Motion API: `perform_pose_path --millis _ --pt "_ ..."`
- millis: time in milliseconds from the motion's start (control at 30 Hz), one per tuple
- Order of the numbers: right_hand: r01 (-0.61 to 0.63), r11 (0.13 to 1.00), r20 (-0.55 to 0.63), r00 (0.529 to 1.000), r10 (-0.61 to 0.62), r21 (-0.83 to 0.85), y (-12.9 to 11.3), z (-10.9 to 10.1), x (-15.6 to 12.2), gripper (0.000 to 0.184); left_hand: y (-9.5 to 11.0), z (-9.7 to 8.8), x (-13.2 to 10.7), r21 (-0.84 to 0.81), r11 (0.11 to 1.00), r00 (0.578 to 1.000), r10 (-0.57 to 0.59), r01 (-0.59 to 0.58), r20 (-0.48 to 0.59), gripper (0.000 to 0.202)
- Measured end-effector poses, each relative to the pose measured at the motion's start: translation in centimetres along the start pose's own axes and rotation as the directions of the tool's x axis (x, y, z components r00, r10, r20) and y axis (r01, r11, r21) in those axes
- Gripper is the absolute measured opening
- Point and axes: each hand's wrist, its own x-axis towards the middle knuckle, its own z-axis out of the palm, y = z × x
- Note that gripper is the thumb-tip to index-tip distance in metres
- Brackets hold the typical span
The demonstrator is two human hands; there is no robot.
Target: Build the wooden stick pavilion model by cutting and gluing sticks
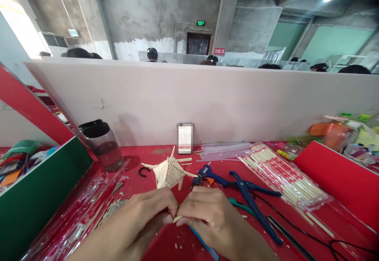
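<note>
My left hand (148, 213) and my right hand (207, 213) meet low in the middle of the view, fingers pinched together on a short wooden stick piece (177, 218). Just beyond them on the red table (166, 162) stands a small roof-shaped model of glued wooden sticks (168, 172). A blue glue gun (207, 174) lies right of the model. Blue-handled cutters (251, 201) lie to the right of my right hand.
A bundle of wrapped chopsticks (281, 178) lies at right, clear wrappers (77, 217) at left. A jar with a black lid (102, 144) and a phone (185, 138) stand by the white partition (207, 99). Clear glue sticks (222, 148) lie behind. Other people's heads show beyond.
</note>
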Motion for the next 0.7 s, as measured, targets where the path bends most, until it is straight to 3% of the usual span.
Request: perform_pose_path --millis 167,400,567,700 --pt "0.009 0.989 -0.087 0.996 0.003 0.145 -0.4 0.2 0.1 0.021 -0.2 0.2 -0.6 -0.08 0.996 0.998 -0.03 0.035 0.063 0.017" --pt "0.088 0.989 -0.054 0.995 -0.082 0.116 0.0 1.4 -0.3 0.02 0.6 0.0 -0.3 -0.034 0.999 0.997 0.015 -0.012 0.076 0.021" --pt "-0.046 0.997 0.036 0.998 0.044 0.064 -0.2 1.2 -0.4 0.015 0.0 -1.5 0.1 0.056 0.997 0.994 -0.041 0.047 -0.1 0.024" --pt "-0.164 0.986 0.089 0.983 0.16 0.044 0.0 0.4 -0.5 0.031 -1.9 -3.0 0.4 0.273 0.948 0.96 -0.09 0.164 -0.264 0.033"
